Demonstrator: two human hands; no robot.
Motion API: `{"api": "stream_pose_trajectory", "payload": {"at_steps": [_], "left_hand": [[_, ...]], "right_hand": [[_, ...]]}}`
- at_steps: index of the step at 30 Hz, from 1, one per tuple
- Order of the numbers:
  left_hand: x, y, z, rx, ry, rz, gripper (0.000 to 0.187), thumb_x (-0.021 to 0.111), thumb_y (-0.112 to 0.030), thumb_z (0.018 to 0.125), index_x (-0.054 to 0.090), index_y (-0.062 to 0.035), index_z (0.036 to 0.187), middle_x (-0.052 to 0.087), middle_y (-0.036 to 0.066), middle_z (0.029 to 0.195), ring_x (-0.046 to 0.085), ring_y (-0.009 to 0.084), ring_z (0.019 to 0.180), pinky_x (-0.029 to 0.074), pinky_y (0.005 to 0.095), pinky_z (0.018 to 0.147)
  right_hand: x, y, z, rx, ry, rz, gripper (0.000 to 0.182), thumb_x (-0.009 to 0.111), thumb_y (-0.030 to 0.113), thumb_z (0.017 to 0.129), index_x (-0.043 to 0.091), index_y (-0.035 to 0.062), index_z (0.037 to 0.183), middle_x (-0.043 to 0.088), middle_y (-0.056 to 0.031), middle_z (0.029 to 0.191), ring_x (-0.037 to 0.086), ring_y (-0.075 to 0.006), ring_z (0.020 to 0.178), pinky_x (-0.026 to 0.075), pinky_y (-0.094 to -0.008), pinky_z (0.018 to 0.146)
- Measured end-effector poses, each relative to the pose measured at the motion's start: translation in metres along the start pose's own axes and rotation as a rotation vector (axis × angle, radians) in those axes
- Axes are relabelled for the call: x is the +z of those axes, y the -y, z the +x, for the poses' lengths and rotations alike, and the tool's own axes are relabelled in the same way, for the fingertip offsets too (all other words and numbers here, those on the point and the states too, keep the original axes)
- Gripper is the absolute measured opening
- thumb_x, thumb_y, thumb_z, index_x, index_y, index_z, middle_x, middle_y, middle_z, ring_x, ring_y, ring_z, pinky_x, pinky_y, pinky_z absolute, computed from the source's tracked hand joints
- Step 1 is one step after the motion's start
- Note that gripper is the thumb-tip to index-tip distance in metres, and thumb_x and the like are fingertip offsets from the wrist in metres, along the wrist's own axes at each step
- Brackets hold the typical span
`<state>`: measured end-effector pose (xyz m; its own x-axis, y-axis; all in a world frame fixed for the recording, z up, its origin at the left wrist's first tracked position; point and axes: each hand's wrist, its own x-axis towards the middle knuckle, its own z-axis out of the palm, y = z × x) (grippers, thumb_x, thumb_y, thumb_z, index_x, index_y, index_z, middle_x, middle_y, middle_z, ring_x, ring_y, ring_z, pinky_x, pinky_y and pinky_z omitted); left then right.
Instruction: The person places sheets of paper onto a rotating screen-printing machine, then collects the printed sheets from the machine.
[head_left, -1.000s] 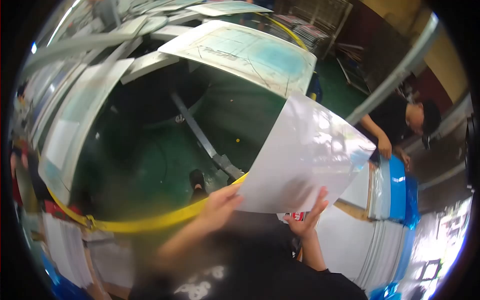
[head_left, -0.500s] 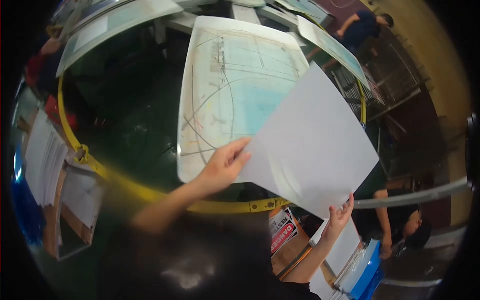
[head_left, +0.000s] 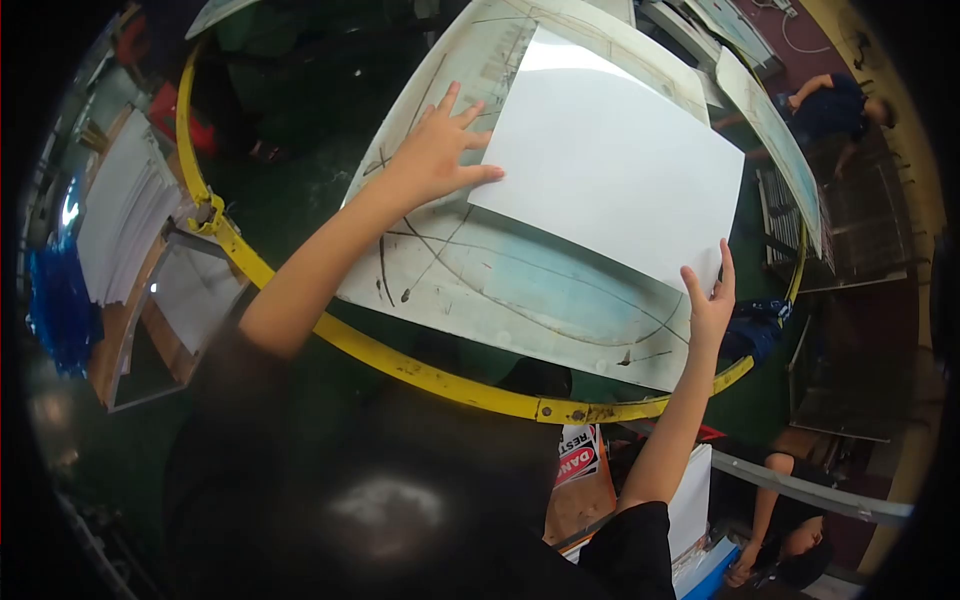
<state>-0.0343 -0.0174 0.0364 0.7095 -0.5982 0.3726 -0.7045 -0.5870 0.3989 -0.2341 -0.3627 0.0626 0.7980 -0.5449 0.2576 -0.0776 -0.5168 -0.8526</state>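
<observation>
A blank white sheet (head_left: pixel 610 150) lies over a pale, marked platen (head_left: pixel 470 270) with a light-blue patch and dark drawn lines. My left hand (head_left: pixel 435 155) is at the sheet's left edge, its fingers spread over the platen and the thumb tip near the edge. At the near right corner of the sheet, my right hand (head_left: pixel 708 305) has its thumb and forefinger stretched apart, close to or touching the corner. Neither hand is wrapped round the sheet. How firmly the sheet rests on the platen cannot be made out.
A yellow curved rail (head_left: pixel 430 380) runs between my body and the platen. Stacked white sheets (head_left: pixel 130 210) stand at left, and another platen (head_left: pixel 770 140) is at right. A person (head_left: pixel 830 105) is at the far right; another person (head_left: pixel 790 520) bends low at the bottom right.
The sheet has gone from being held tilted in both hands to lying over the platen. My left hand has let go and spread its fingers. The platen appears turned and nearer.
</observation>
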Motion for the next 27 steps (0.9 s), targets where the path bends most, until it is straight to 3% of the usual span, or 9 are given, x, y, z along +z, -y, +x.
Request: {"api": "stream_pose_trajectory", "payload": {"at_steps": [1,4,7,13,27], "left_hand": [[0.002,0.005,-0.002,0.013,0.02,0.055,0.051,0.063,-0.053,0.077,0.07,-0.0113,0.105,0.036,0.017,0.144,0.006,0.0402,0.14,0.014,0.0554,0.109],[0.0,0.009,-0.011,0.04,-0.02,0.218,0.052,0.064,-0.057,0.074,0.071,-0.0146,0.102,0.028,0.013,0.149,0.0,0.0421,0.14,0.005,0.0643,0.106],[0.001,0.017,-0.015,0.042,-0.01,0.23,0.054,0.064,-0.06,0.071,0.072,-0.0156,0.101,0.021,0.009,0.152,-0.006,0.0406,0.14,-0.002,0.069,0.103],[0.009,0.025,-0.017,0.027,-0.035,0.242,0.056,0.063,-0.062,0.07,0.072,-0.018,0.103,0.016,0.008,0.153,-0.01,0.0424,0.138,-0.005,0.0715,0.1],[0.017,0.026,-0.018,-0.052,0.021,0.291,0.06,0.059,-0.07,0.067,0.07,-0.0265,0.107,0.011,0.006,0.154,-0.015,0.0432,0.137,-0.012,0.0736,0.095]], "right_hand": [[0.004,-0.005,0.003,-0.043,-0.005,-0.056,0.068,0.074,0.009,0.073,0.045,0.0072,0.134,0.047,-0.0132,0.132,0.049,-0.0227,0.116,0.038,-0.0339,0.098],[0.013,-0.011,0.006,-0.118,-0.02,-0.22,0.073,0.078,0.013,0.064,0.049,0.01,0.131,0.048,-0.0125,0.13,0.047,-0.0278,0.119,0.037,-0.0375,0.101],[0.019,-0.003,-0.001,-0.123,-0.034,-0.309,0.074,0.078,0.012,0.063,0.049,0.0104,0.13,0.049,-0.0132,0.128,0.047,-0.0283,0.118,0.038,-0.0373,0.1],[0.034,0.008,-0.008,-0.153,-0.112,-0.425,0.074,0.078,0.012,0.061,0.05,0.013,0.129,0.051,-0.0135,0.122,0.049,-0.0303,0.114,0.04,-0.0385,0.097],[0.033,-0.009,0.001,-0.156,-0.026,-0.444,0.069,0.079,0.014,0.062,0.054,0.0139,0.126,0.051,-0.0145,0.124,0.047,-0.0308,0.117,0.038,-0.0395,0.099]]}}
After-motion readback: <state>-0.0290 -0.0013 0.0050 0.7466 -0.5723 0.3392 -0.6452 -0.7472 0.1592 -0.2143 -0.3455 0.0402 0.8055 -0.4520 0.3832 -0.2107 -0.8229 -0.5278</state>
